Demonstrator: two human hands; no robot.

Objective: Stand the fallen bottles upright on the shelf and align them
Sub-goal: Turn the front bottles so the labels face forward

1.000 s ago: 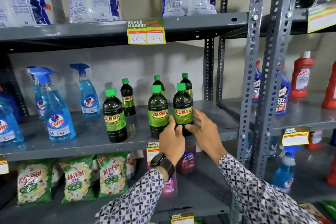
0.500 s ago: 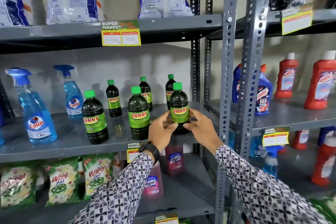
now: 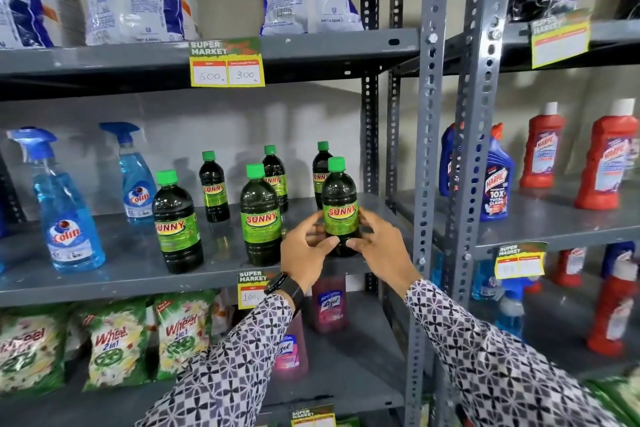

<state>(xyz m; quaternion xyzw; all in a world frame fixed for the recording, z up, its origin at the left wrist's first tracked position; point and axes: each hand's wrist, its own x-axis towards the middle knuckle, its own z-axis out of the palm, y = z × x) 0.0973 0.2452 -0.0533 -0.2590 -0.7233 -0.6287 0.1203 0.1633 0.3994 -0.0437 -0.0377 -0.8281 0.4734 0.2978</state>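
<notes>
Bottle (image 3: pixel 339 208) farther right — between hands (image 3: pixel 346 246)

This is a shop. Grey metal shelves (image 3: pixel 104 274) hold many of the same things in rows. At 12 o'clock a yellow price tag (image 3: pixel 227 62) says "SUPER MARKET" with 600 and 300 on it. At 9 o'clock stand blue spray bottles (image 3: pixel 65 204). At 3 o'clock stand red cleaner bottles (image 3: pixel 606 163). At 7 o'clock lie green soap packets (image 3: pixel 114 343).
</notes>
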